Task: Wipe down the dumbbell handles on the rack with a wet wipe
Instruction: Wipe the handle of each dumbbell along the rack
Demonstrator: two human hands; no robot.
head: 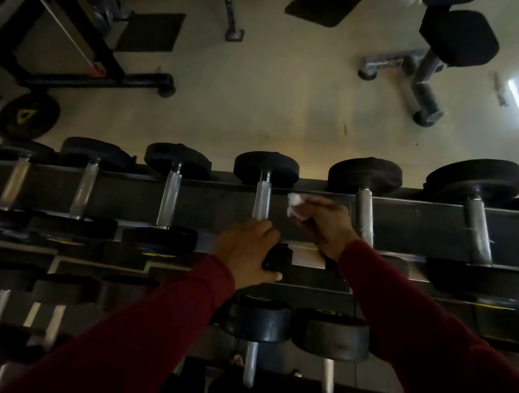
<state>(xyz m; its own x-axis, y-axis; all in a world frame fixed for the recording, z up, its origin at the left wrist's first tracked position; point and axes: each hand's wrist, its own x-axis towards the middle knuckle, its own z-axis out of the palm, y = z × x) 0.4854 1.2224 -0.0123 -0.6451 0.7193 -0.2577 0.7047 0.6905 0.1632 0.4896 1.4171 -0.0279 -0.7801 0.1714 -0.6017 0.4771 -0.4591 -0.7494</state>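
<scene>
left hand [246,250] gripping near dumbbell head [276,258], right hand [320,224] raised, pinching wet wipe [294,205] beside handle [261,201]

Both red-sleeved arms reach forward; the left hand [246,250] grips with curled fingers, and the right hand [321,219] pinches something white.
</scene>
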